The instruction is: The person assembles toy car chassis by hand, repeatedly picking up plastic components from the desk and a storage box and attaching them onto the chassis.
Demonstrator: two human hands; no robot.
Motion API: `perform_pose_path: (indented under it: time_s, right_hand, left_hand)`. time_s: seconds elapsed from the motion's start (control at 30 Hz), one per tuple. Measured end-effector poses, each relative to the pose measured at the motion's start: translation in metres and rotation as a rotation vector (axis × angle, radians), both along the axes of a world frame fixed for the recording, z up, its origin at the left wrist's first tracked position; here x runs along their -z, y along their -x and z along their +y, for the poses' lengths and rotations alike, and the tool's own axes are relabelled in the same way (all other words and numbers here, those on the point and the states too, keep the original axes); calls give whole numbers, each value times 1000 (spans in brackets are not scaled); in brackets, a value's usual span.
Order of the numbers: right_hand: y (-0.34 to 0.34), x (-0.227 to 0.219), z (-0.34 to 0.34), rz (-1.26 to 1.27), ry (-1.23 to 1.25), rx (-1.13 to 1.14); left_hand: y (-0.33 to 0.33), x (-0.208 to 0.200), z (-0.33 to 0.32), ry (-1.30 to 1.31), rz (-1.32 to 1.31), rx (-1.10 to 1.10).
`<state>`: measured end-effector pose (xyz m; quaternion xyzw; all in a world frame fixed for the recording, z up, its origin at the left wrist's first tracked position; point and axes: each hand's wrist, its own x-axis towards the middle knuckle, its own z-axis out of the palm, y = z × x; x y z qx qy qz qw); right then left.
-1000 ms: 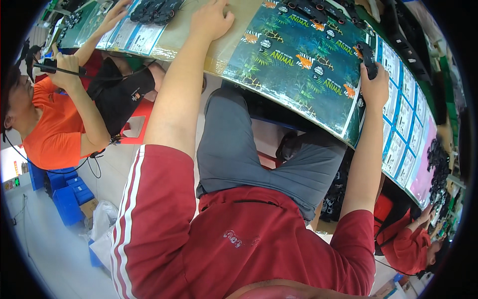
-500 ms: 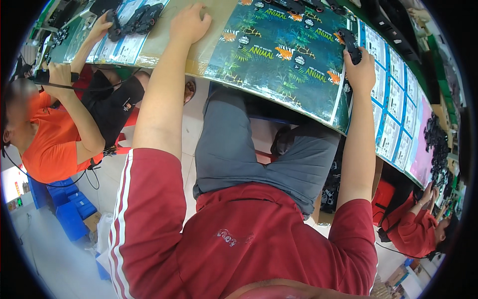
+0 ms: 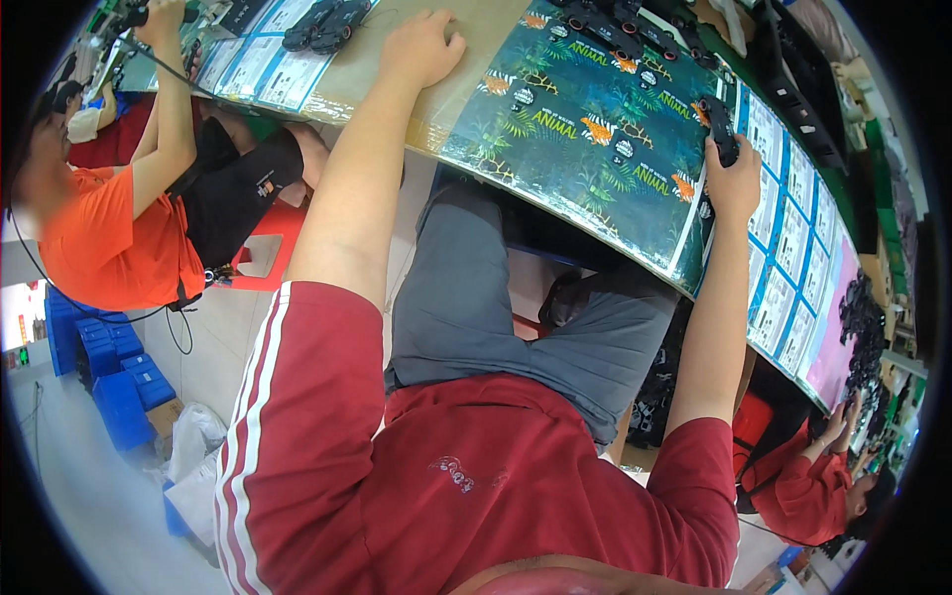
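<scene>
1. Comparing with half a second before, the right hand [image 3: 732,180] has come a little lower along the right edge of the printed sheet [image 3: 585,149] and still closes around a small black toy part [image 3: 718,127]; the fingers wrap it tight.
2. The left hand [image 3: 421,48] stays on the brown cardboard strip [image 3: 397,84], palm down and fingers curled loose, holding nothing. It sits now more to the right in the view.
3. The co-worker in the orange shirt [image 3: 99,238] appears closer than before, and this person's raised hand [image 3: 159,12] grips a dark tool; a cable hangs from it.
4. The sheet is dark green with jungle animals and lies on the long worktable [image 3: 466,109], between the two hands.
5. More black toy parts [image 3: 325,22] lie near the far edge, and blue-and-white cards [image 3: 793,268] lie in rows to the right.
6. Blue plastic crates [image 3: 109,367] stand on the pale floor at the left, and another person in a red shirt [image 3: 793,486] works at the lower right.
</scene>
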<state>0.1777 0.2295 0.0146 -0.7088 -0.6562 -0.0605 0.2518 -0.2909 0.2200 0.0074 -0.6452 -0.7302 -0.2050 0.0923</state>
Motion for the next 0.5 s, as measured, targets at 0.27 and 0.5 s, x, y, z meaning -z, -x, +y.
perform_pose_path:
  time_s: [0.27,0.5]
  right_hand:
    - [-3,1,2,-5,3,1]
    - [-4,3,3,-10,-20,-3]
  left_hand:
    - [-2,-3,1,-16,10,20]
    - [1,1,2,-15,8,6]
